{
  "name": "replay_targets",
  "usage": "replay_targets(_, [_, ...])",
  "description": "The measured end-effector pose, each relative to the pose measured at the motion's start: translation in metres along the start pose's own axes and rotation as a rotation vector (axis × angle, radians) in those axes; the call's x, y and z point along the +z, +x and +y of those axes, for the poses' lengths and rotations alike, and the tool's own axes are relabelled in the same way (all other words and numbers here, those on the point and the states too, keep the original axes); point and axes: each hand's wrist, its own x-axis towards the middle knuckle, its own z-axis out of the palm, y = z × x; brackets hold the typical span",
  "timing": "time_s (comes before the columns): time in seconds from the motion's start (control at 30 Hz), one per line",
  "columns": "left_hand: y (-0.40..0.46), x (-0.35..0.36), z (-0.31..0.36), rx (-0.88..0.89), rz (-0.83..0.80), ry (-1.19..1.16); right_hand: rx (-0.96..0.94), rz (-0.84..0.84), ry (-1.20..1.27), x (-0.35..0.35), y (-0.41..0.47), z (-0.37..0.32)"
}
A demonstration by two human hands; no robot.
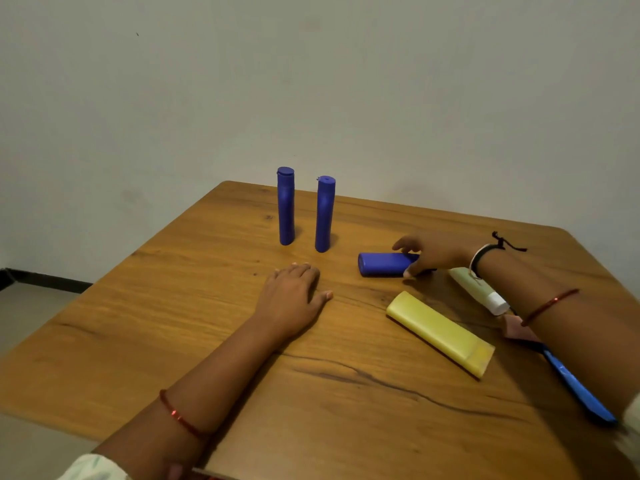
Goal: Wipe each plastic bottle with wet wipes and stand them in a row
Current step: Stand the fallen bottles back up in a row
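Two blue bottles (286, 206) (325, 213) stand upright side by side at the far side of the tabletop (207, 323). The right hand (436, 254) grips a third blue bottle (384, 264) lying on its side. The left hand (294, 296) rests flat, fingers relaxed, holding nothing. A yellow bottle (440, 332) and a pale green tube (479, 294) lie nearby.

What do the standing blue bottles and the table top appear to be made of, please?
The two blue bottles: probably matte plastic, judging by uniform colour, soft sheen and moulded flip caps. The table top: wood or wood-look laminate, showing grain, knots and a satin finish; which one is unclear.
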Motion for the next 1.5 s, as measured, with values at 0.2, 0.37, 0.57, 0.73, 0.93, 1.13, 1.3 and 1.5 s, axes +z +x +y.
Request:
replay_targets(0.2, [-0.002, 0.002, 0.0, -0.007, 0.021, -0.017, 0.014, -0.011, -0.045, 0.001, 0.009, -0.004])
replay_targets(0.37, [-0.002, 0.003, -0.002, 0.001, 0.026, -0.029, 0.014, 0.101, -0.256, -0.032, 0.016, -0.027])
replay_targets(0.57, [-0.001, 0.003, -0.004, 0.004, 0.024, -0.029, 0.037, 0.093, -0.508, -0.068, 0.031, -0.075])
replay_targets(0.73, [-0.001, 0.004, -0.005, 0.012, 0.031, -0.033, 0.071, 0.056, -0.604, -0.077, 0.047, -0.099])
replay_targets(0.93, [0.0, 0.002, -0.006, 0.019, 0.015, -0.05, 0.059, 0.039, -0.606, -0.079, 0.056, -0.108])
replay_targets(1.13, [0.0, 0.001, -0.006, 0.024, 0.003, -0.05, 0.037, -0.005, -0.538, -0.087, 0.063, -0.109])
replay_targets(1.3, [-0.001, 0.0, -0.006, 0.026, -0.008, -0.049, -0.001, 0.065, -0.364, -0.099, 0.057, -0.102])
replay_targets(1.5, [-0.003, -0.001, -0.005, 0.026, 0.002, -0.044, -0.067, 0.139, -0.108, -0.097, 0.05, -0.084])
